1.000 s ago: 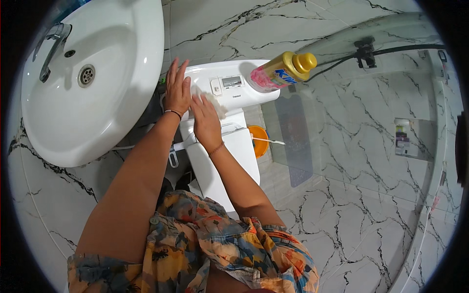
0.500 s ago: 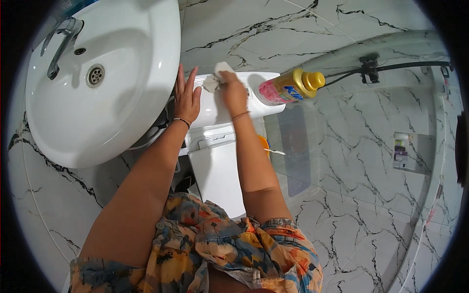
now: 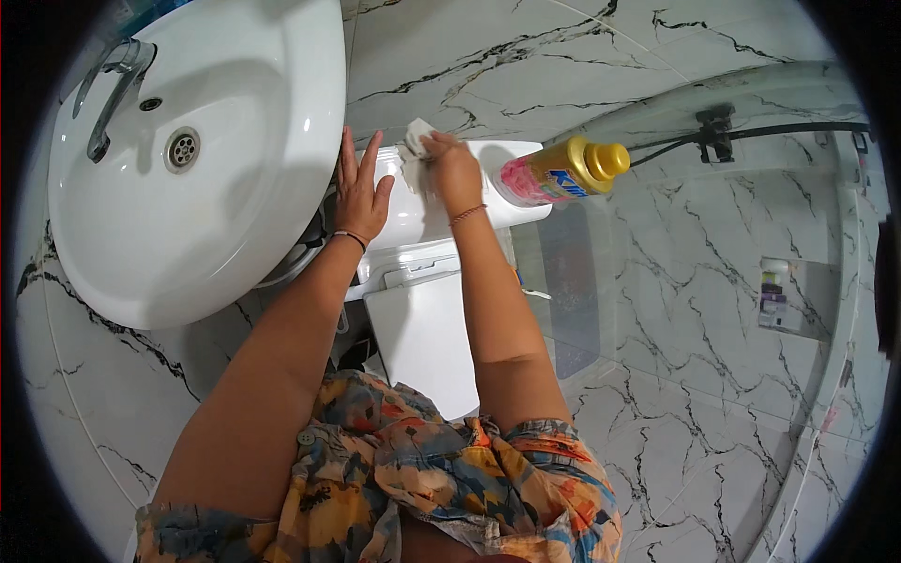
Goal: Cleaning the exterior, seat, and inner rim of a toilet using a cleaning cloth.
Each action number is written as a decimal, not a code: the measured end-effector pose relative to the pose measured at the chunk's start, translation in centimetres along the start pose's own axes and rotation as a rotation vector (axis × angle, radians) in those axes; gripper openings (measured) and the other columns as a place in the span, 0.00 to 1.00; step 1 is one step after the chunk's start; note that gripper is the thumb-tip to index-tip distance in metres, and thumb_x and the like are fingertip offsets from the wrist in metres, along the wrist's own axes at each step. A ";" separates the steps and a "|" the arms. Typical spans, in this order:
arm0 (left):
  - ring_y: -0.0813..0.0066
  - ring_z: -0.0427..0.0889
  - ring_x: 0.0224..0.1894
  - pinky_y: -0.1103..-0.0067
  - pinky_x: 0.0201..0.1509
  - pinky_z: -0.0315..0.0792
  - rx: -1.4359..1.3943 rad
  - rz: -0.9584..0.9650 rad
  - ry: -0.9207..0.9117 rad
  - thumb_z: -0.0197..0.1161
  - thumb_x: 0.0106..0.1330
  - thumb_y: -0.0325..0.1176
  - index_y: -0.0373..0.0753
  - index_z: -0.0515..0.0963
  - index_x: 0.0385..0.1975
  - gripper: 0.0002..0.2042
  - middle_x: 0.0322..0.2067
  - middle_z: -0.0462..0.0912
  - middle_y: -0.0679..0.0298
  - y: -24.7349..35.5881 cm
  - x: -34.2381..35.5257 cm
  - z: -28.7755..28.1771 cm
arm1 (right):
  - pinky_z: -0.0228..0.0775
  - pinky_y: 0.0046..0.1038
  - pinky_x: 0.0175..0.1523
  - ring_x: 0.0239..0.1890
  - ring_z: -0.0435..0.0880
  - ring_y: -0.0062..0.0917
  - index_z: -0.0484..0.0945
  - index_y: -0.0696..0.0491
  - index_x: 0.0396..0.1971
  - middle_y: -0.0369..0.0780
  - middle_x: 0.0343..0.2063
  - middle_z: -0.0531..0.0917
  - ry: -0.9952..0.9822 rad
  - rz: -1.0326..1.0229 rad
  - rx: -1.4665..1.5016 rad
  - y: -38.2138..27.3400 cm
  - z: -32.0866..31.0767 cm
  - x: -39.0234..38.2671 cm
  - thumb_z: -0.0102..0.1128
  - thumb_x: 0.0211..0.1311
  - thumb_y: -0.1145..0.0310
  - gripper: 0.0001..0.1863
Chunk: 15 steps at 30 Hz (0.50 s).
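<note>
Right hand [image 3: 455,174] and cloth [image 3: 417,141] have shifted rightward, well apart from the left hand [image 3: 360,199]

Nearest to me lies the person's patterned garment [image 3: 404,450], and just beyond it the closed white toilet lid [image 3: 419,324]. Past that is the white cistern [image 3: 396,218], its long side running left to right. At its left end, just beside the washbasin [image 3: 317,94], the left hand appears to rest with fingers spread toward the far side, grasping nothing.

Farther right, the right hand has the cloth bunched beneath its curled fingers; how tightly it is pinched, I cannot tell. The cloth lies on the cistern top between the two hands, with one crumpled corner reaching the far edge. Pale and creased, it looks light, soft and limp, hardly fragile. I would judge the gathered middle the best place to hold it, since a loose corner would fold over. Whether it is damp, and so slippery, I cannot see. Its longer run goes near to far, the free corner pointing toward the marbled wall [image 3: 422,61].

To the right of that hand, the gold-and-pink bottle [image 3: 556,174] sits untouched on the cistern, its cap toward the right.
</note>
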<state>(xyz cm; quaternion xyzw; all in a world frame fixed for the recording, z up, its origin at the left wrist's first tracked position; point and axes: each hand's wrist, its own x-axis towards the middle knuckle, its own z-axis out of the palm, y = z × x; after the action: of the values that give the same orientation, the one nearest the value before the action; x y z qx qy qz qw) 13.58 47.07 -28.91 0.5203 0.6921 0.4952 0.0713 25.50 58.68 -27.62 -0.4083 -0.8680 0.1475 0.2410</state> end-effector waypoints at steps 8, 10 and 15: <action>0.45 0.46 0.67 0.61 0.67 0.46 -0.022 0.031 0.023 0.46 0.64 0.47 0.49 0.56 0.64 0.27 0.67 0.40 0.47 -0.3 0.0 -0.2 | 0.62 0.36 0.58 0.51 0.73 0.40 0.76 0.58 0.41 0.46 0.44 0.78 -0.112 -0.204 0.261 -6.6 1.1 -4.8 0.51 0.53 0.74 0.14; 0.47 0.47 0.67 0.58 0.67 0.43 0.050 0.087 -0.038 0.46 0.62 0.52 0.50 0.56 0.64 0.30 0.67 0.41 0.49 -0.6 -0.2 -0.4 | 0.60 0.38 0.60 0.52 0.73 0.41 0.75 0.61 0.41 0.49 0.44 0.77 -0.215 -0.057 0.367 -7.3 -0.1 -6.3 0.49 0.53 0.78 0.14; 0.53 0.51 0.66 0.54 0.67 0.38 0.152 0.166 -0.111 0.47 0.60 0.56 0.51 0.55 0.65 0.33 0.67 0.43 0.52 0.1 -0.2 -0.4 | 0.63 0.39 0.56 0.49 0.74 0.41 0.75 0.59 0.43 0.48 0.42 0.78 0.115 -0.132 0.316 -6.8 0.7 -9.3 0.50 0.52 0.81 0.16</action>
<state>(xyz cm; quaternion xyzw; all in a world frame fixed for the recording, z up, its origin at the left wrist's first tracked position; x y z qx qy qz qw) 13.49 46.69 -28.75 0.6062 0.6773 0.4158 0.0287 25.90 47.14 -27.95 -0.3152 -0.8438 0.2422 0.3606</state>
